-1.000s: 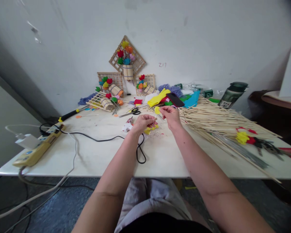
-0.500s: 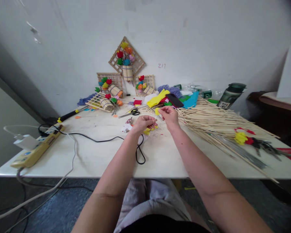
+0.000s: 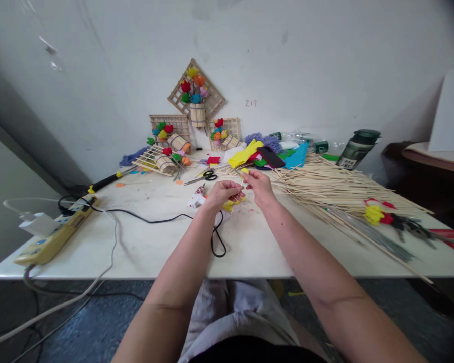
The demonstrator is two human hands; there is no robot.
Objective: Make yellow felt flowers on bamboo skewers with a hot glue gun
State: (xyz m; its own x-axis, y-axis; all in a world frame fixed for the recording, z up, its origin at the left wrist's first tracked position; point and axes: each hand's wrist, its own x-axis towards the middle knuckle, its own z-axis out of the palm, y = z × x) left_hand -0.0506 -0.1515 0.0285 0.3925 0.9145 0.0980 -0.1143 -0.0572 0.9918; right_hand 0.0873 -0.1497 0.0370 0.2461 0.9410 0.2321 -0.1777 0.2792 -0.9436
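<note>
The left hand (image 3: 225, 193) is pinching a thin pale stem (image 3: 242, 183) between its thumb and fingertips. The right hand (image 3: 258, 186) is gripping a small yellow piece (image 3: 244, 172) at the stem's upper end, its fingers closed in a pinch. The 2 hands are working close together over the worktop (image 3: 155, 247), well in from its front edge. Below the left hand's fingers, yellow scraps (image 3: 229, 205) are lying on the surface. Just left of that hand, a white glue gun (image 3: 197, 197) is resting, and a black cord (image 3: 162, 221) is looping near it. Behind the glue gun, scissors (image 3: 204, 177) are lying with their black handles toward the right.

Further back, a yellow sheet (image 3: 245, 153) and a dark phone (image 3: 271, 157) are resting on a coloured pile. To the right, a broad spread of thin sticks (image 3: 336, 179) is reaching toward the right edge, with pliers (image 3: 416, 230) lying near that edge and a dark green bottle (image 3: 359, 147) standing tilted behind. Along the back edge, 2 flowered lattice panels are leaning on the wall; 1 diamond-set panel (image 3: 214, 98) is showing above them. Toward the front left corner, a yellowish power strip (image 3: 66, 229) is lying aslant.
</note>
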